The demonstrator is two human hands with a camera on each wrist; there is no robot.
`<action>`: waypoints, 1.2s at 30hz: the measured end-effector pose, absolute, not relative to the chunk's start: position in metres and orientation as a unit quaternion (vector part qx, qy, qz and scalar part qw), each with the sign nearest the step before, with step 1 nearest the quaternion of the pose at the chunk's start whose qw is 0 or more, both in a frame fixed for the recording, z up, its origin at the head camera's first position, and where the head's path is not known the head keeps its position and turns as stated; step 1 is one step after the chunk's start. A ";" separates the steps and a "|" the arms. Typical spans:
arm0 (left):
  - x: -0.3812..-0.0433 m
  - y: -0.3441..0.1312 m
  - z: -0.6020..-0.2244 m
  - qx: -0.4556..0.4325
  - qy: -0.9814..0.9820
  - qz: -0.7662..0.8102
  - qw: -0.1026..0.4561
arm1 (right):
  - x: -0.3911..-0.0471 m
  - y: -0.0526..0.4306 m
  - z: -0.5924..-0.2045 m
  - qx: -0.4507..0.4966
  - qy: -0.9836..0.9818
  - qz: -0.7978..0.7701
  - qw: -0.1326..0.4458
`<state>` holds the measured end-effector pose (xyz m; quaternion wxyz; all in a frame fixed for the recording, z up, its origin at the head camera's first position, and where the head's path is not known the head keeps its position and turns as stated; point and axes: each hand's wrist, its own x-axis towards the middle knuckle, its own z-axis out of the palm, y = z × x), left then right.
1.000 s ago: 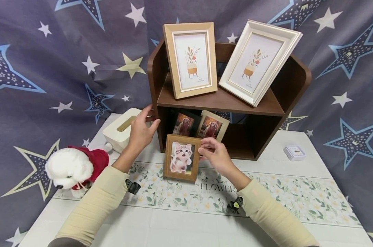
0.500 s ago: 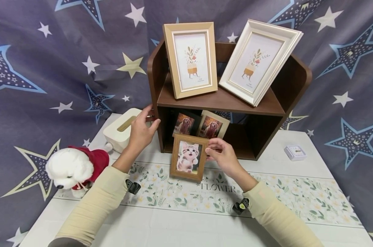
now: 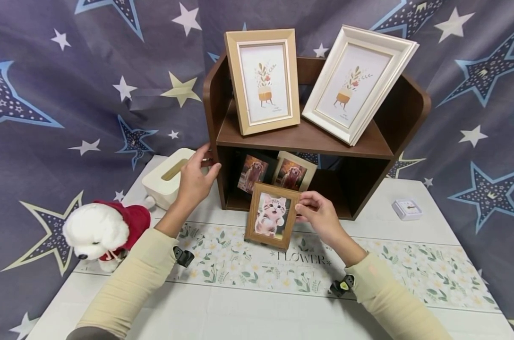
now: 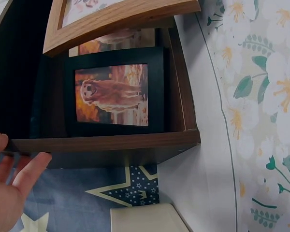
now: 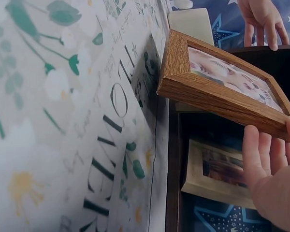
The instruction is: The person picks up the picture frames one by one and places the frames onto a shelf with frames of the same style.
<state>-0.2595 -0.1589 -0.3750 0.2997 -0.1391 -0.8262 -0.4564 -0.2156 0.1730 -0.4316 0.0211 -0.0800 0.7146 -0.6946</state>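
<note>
My right hand [image 3: 321,215] pinches a brown wooden photo frame [image 3: 252,217] by its right edge. The frame holds a kitten picture and is tilted a little, above the floral table runner in front of the shelf. My left hand [image 3: 196,177] grips the left side panel of the dark brown shelf [image 3: 308,146], thumb at its front edge and fingers outside. In the lower compartment stand a black photo frame [image 4: 155,92] and a cream photo frame [image 3: 310,177], both with dog pictures. The kitten frame partly covers them in the head view.
A tan frame [image 3: 233,80] and a white frame [image 3: 403,56] lean on the top shelf. Left of the shelf are a cream tissue box [image 3: 159,189] and a white plush dog [image 3: 95,231] in red. A small white clock [image 3: 407,210] sits at the right.
My right hand has moved to the right with the kitten photo frame, which now tilts slightly and reveals more of the black frame. My left hand stays in place on the shelf.
</note>
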 end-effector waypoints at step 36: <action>-0.258 -0.159 -0.372 -0.137 -0.828 -0.461 0.289 | -0.208 0.235 -0.407 -0.038 0.714 -0.697 -0.047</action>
